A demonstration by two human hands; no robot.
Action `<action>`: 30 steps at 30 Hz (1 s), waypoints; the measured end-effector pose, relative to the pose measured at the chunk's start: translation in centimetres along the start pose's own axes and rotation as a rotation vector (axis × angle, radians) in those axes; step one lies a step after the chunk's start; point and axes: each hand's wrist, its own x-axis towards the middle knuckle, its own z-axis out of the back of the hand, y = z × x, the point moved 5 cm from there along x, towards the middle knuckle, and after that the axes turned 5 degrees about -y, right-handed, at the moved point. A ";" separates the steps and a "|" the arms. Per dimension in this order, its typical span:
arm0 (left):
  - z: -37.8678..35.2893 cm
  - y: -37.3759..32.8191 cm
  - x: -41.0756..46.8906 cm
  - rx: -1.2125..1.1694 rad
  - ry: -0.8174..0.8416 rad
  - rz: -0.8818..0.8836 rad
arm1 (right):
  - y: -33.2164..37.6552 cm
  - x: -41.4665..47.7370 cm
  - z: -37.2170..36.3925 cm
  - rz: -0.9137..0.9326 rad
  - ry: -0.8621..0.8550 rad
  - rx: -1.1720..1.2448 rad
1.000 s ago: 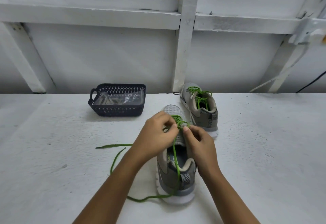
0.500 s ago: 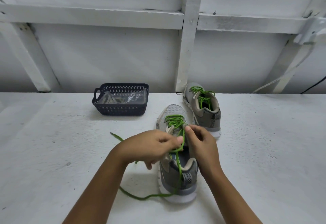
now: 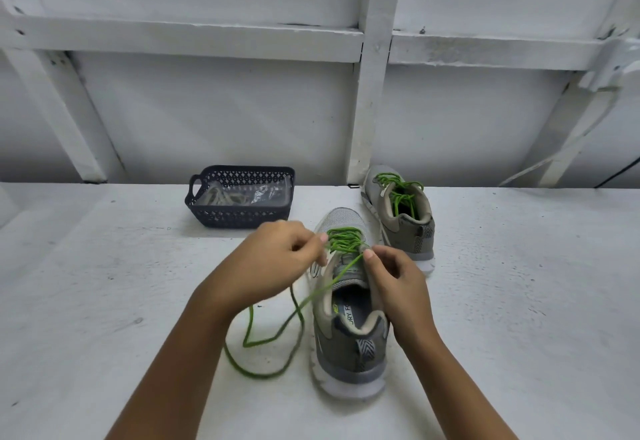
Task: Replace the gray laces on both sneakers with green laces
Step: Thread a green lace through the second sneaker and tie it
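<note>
A gray sneaker (image 3: pixel 349 346) stands in front of me, heel toward me, with a green lace (image 3: pixel 343 240) crossed through its front eyelets. My left hand (image 3: pixel 277 263) pinches the lace just left of the tongue. My right hand (image 3: pixel 394 276) pinches it at the upper right eyelets. Loose lace ends (image 3: pixel 263 342) trail in loops on the table left of the shoe. A second gray sneaker (image 3: pixel 405 221) with a green lace stands behind and to the right.
A dark perforated basket (image 3: pixel 242 216) sits at the back left of the white table (image 3: pixel 104 301) and holds pale gray laces (image 3: pixel 221 198) and a clear wrapper. A white framed wall rises right behind the table.
My left hand has drawn the lace out to the left and lifted a little. The strand that lay along the shoe's opening now loops on the table at the left.
</note>
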 end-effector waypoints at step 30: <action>-4.3 2.5 2.3 -0.938 0.255 0.427 | 10.3 3.7 -2.6 -0.094 0.492 0.327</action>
